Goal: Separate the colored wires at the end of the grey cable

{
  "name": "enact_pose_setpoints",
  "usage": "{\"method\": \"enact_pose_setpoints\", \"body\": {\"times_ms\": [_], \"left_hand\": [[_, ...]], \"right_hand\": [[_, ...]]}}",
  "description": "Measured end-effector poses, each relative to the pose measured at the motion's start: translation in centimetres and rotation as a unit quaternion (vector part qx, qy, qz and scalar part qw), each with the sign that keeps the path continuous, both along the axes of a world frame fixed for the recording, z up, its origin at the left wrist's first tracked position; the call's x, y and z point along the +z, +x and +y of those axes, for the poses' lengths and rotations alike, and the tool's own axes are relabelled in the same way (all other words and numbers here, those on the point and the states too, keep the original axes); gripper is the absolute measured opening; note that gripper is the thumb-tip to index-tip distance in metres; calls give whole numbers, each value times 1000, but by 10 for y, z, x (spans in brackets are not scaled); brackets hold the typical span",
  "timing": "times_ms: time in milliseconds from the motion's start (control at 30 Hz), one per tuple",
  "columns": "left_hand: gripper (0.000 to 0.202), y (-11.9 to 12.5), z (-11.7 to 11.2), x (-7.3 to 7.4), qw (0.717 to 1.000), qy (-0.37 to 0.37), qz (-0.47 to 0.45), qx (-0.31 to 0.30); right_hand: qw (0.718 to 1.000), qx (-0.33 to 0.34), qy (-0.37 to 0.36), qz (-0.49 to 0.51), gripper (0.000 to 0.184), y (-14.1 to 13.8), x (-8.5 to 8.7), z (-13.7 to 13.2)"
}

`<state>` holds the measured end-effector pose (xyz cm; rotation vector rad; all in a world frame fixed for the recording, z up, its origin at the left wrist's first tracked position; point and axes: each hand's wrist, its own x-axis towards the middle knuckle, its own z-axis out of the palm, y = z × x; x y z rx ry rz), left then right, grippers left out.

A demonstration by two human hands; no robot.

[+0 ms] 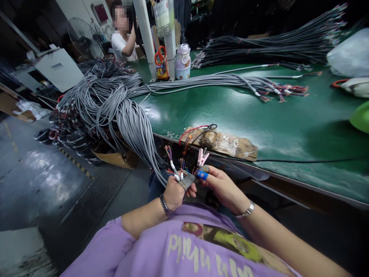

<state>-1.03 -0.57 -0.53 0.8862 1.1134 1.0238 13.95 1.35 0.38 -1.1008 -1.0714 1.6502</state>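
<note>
Grey floor [37, 184] lies leftmost, beside grey cables [112, 102] heaped over the edge of the desk [288, 119]. Left of centre, the left hand [175, 193] is closed around several cable ends [172, 164], already bared to coloured wires. Just beside, the right hand's [223, 186] fingertips press together, contents hidden. Rightward, another bundle [225, 79] also shows bared wires; how many remain cannot be told.

Lidded cup [183, 63] near orange-handled scissors [161, 56]
</note>
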Motion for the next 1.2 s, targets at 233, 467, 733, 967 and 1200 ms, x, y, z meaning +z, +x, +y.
{"method": "enact_pose_setpoints", "body": {"times_ms": [233, 467, 733, 967, 1200], "left_hand": [[49, -3, 2, 13, 998, -21, -62, -7], [43, -3, 8, 24, 982, -61, -153, -90], [38, 1, 16, 18, 978, -81, -170, -90], [41, 4, 18, 15, 976, -105, -174, -75], [43, 4, 19, 12, 978, -103, -154, -91]], "right_hand": [[994, -37, -49, 92, 37, 8, -1, 3], [993, 6, -63, 100, 48, 3, 4, 22], [995, -90, 29, 22, 58, -8, 0, 26], [962, -77, -139, 221, 43, -13, 6, 36], [946, -86, -126, 285, 32, -13, -7, 39]]}}
